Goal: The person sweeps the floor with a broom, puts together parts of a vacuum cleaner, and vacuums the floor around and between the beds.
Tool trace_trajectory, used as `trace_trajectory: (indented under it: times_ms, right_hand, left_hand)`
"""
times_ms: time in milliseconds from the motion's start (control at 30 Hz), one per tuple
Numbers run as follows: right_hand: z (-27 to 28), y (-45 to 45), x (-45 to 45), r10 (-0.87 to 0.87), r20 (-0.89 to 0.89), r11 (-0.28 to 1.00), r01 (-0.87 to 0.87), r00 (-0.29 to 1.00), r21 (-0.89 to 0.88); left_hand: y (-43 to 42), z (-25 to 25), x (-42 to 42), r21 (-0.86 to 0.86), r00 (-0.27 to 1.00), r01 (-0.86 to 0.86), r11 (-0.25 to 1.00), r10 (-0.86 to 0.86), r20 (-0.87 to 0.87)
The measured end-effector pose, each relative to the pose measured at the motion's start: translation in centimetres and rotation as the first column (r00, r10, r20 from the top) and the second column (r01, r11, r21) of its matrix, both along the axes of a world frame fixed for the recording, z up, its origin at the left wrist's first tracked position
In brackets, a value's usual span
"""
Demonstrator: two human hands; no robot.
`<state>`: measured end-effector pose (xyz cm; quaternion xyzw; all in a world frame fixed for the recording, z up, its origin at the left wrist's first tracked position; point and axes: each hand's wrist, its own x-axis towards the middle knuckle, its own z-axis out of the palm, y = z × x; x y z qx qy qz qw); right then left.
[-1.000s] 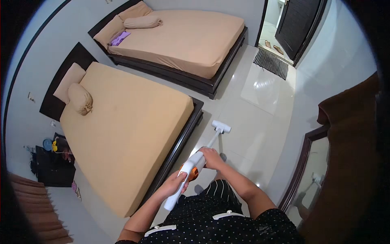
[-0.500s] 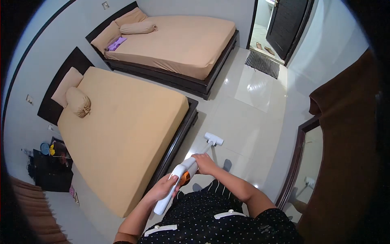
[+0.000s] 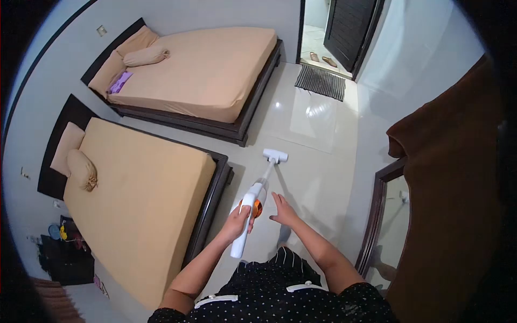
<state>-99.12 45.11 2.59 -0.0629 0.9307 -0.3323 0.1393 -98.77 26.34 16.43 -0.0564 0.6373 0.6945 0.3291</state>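
A white stick vacuum cleaner [image 3: 251, 200] with an orange part points away from me, and its wide white floor head [image 3: 275, 155] rests on the shiny tiles. My left hand [image 3: 237, 223] is wrapped around the handle, thumb on top. Just right of the vacuum's body, my right hand [image 3: 283, 209] is apart from it, fingers spread and holding nothing.
To the left stands a bed [image 3: 145, 177] with a dark frame; a second bed [image 3: 199, 75] lies beyond it. A striped mat [image 3: 320, 82] lies before the open door [image 3: 350, 33]. On the right are a framed mirror [image 3: 392, 226] and a brown curtain [image 3: 452, 177].
My right hand has let go of the vacuum and opened beside it. The floor head has moved forward across the tiles. My view has shifted to the right.
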Motion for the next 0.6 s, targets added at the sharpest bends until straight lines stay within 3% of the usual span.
trace_trajectory:
  times_ms: [133, 333, 467, 600]
  right_hand:
    - [-2.0, 4.8, -2.8, -0.069, 0.080, 0.998, 0.069, 0.994, -0.003]
    - [-2.5, 7.9, -4.5, -0.041, 0.231, 0.999, 0.041, 0.972, 0.004]
    - [-2.3, 7.1, -4.1, -0.059, 0.188, 0.998, 0.061, 0.980, -0.009]
    - [-0.6, 2.5, -1.3, -0.052, 0.095, 0.998, 0.055, 0.994, -0.027]
  left_hand:
    - [5.2, -1.7, -7.9, 0.056, 1.000, -0.024, 0.998, 0.025, -0.018]
    - [8.7, -2.6, -13.5, 0.075, 0.999, -0.043, 0.996, 0.043, -0.003]
    - [8.1, -2.5, -12.1, 0.070, 0.999, -0.040, 0.997, 0.040, 0.005]
    - [3.6, -2.2, -5.2, 0.070, 1.000, -0.029, 0.997, 0.029, 0.002]
